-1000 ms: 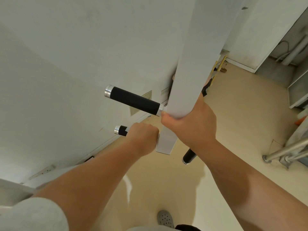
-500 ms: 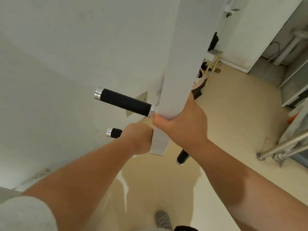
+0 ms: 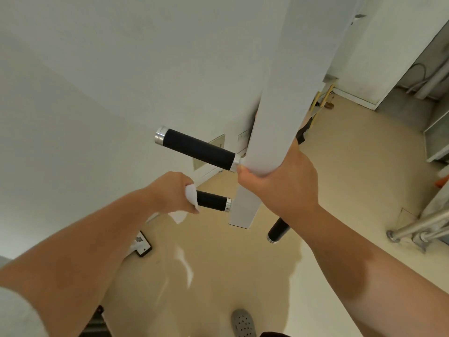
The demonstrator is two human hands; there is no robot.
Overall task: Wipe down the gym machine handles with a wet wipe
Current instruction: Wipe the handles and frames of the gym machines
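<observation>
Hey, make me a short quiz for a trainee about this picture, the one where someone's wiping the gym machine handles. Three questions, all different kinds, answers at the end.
1. Fill in: the left hand holds the wet wipe around the outer end of the ____ handle.
2. The right hand grips: A the wet wipe, B the white post, C a dumbbell.
3. True or false: the upper handle is bare, with no hand on it.
Key: 1 lower handle; 2 B; 3 true.
</observation>
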